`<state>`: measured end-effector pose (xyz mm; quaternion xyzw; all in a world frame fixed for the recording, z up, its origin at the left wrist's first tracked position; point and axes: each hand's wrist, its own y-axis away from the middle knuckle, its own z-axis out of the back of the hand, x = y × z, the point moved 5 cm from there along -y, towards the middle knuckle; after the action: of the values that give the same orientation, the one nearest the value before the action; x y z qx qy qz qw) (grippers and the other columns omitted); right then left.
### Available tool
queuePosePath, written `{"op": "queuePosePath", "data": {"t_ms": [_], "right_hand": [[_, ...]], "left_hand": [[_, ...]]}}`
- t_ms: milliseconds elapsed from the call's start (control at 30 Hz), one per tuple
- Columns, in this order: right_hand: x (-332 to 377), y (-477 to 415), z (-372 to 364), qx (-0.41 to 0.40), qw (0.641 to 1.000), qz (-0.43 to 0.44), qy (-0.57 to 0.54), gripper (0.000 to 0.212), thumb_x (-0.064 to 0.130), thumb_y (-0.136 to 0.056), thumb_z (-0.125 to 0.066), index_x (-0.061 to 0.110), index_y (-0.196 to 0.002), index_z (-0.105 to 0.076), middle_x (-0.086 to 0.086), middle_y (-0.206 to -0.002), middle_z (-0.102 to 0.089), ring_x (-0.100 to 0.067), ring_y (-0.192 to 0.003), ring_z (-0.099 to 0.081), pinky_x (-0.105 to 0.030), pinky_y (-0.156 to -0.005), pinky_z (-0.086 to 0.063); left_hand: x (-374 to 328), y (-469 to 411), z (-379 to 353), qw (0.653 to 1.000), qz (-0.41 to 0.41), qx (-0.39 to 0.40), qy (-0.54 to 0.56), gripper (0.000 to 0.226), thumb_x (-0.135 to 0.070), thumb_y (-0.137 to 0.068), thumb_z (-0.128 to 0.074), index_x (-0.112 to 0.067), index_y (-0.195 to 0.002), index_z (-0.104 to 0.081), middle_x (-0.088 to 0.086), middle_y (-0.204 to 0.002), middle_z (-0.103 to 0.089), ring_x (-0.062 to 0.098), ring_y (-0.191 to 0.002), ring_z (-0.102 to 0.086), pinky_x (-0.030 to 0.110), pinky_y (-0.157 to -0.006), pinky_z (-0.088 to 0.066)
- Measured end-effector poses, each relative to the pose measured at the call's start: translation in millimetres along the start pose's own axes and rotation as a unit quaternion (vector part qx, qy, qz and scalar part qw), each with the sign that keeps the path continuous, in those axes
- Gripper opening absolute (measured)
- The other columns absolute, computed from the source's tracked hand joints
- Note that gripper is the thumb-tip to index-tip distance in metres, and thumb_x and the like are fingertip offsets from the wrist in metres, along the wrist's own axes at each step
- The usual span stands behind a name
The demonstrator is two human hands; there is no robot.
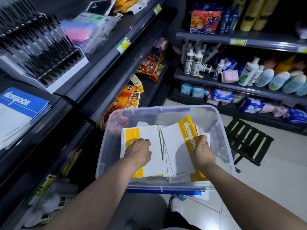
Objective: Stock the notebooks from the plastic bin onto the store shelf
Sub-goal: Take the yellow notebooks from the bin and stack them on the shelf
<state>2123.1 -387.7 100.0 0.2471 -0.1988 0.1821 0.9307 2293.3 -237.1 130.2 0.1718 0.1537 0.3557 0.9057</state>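
Two grips are down inside the plastic bin (166,108). R grip (201,146) is clamped on the right edge of a yellow notebook (176,146), thumb on the yellow band, fingers tucked under. That notebook lies askew atop other loose ones. L grip (138,149), just left of it, sits knuckles-up w/ fingers curled on a second stack (154,161) of yellow-edged notebooks; can't tell if it pinches a cover or only presses. Far left of L grip & higher up, blue notebooks (18,103) lie flat on the shelf (54,98), w/ a pen display (38,47) beyond them. Right of R grip, outside the bin, a black stool (247,140) stands on the floor (274,180). Beyond both grips: snack packs (131,98) & bottles (249,70).
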Motion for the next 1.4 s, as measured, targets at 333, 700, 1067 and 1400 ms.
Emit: {"op": "queuePosePath", "data": {"t_ms": [333,700,1067,1400], "right_hand": [[5.2,14.1,27.7,-0.096,0.995,0.016,0.017,0.042,-0.002,-0.085,-0.044,0.017,-0.121,-0.034,-0.012,-0.109,-0.062,-0.035,-0.091,-0.063,-0.042,-0.072,-0.050],[78.1,24.1,23.5,-0.024,0.985,0.044,-0.167,0.040,0.004,-0.090,-0.042,0.015,-0.129,-0.039,-0.013,-0.119,-0.061,-0.037,-0.102,-0.058,-0.038,-0.079,-0.046],[98.5,25.2,-49.4,0.092,0.991,0.088,-0.039,0.039,0.006,-0.089,-0.044,0.008,-0.126,-0.033,-0.020,-0.125,-0.053,-0.040,-0.112,-0.053,-0.041,-0.087,-0.041],[97.4,24.1,-67.3,0.185,0.980,0.071,0.019,0.052,0.013,-0.093,-0.048,0.009,-0.141,-0.029,-0.015,-0.138,-0.046,-0.033,-0.125,-0.047,-0.036,-0.098,-0.040]], "left_hand": [[11.1,-1.3,2.2,1.000,0.016,-0.004,-0.021,0.034,-0.021,-0.095,-0.052,-0.014,-0.129,-0.054,0.005,-0.129,-0.055,0.024,-0.121,-0.050,0.037,-0.091,-0.049],[55.3,10.3,12.7,0.992,0.121,-0.017,0.036,0.028,0.001,-0.090,-0.044,-0.003,-0.116,-0.054,0.015,-0.120,-0.062,0.031,-0.109,-0.062,0.032,-0.071,-0.044],[75.9,18.2,1.6,0.984,0.149,0.014,0.091,0.037,0.000,-0.091,-0.041,-0.004,-0.127,-0.050,0.016,-0.131,-0.057,0.033,-0.120,-0.055,0.036,-0.092,-0.046],[80.2,7.5,-11.6,0.972,0.183,0.018,0.146,0.034,-0.005,-0.089,-0.046,-0.004,-0.122,-0.055,0.015,-0.127,-0.056,0.035,-0.116,-0.057,0.039,-0.092,-0.051]]}}
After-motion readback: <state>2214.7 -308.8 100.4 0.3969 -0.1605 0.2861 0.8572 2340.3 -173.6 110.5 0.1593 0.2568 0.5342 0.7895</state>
